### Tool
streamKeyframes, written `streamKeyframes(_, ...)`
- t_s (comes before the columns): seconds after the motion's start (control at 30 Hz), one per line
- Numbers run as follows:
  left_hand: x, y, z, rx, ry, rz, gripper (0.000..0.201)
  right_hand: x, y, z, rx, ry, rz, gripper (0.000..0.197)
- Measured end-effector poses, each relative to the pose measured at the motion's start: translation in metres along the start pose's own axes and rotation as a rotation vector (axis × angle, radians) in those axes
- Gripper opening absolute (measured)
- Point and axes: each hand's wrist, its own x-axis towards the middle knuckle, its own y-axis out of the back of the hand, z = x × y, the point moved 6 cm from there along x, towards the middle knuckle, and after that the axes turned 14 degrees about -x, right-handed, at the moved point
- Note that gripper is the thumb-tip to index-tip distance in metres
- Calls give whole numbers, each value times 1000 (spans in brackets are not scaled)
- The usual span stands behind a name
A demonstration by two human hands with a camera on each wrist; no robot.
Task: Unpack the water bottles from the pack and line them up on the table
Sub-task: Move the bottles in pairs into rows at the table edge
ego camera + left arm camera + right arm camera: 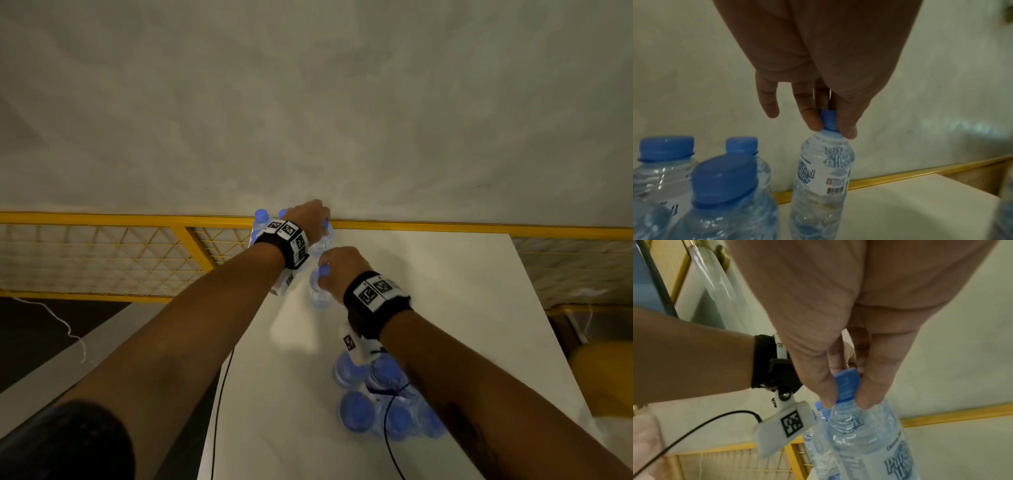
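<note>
At the table's far edge my left hand [310, 219] pinches the blue cap of a clear water bottle [822, 181] that stands upright beside three other upright bottles [725, 194]. Just nearer, my right hand [342, 270] pinches the blue cap of a second bottle [320, 291], also upright; in the right wrist view this bottle [865, 434] fills the lower middle. The pack [383, 397] of several blue-capped bottles sits on the table below my right forearm.
The white table [445, 274] has a yellow mesh fence [137, 253] behind and left of it, with a pale wall beyond. Black cables [219, 394] run along the table's left edge. A yellow object [603, 380] lies at the right.
</note>
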Motion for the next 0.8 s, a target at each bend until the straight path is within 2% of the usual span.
streamKeyframes(0.17, 40, -14, -33, 46, 34, -11, 25, 59, -6, 13, -48, -51, -34, 48)
streamKeyframes(0.3, 55, -20, -47, 105, 53, -16, 19, 102, -18, 17, -13, -78, -16, 33)
streamKeyframes(0.6, 72, -16, -59, 69, 54, -15, 18, 155, -26, 11, -36, -65, 24, 23)
streamKeyframes(0.8, 75, -18, -64, 77, 36, -31, 15, 163, -29, 6, 43, -82, 87, 44)
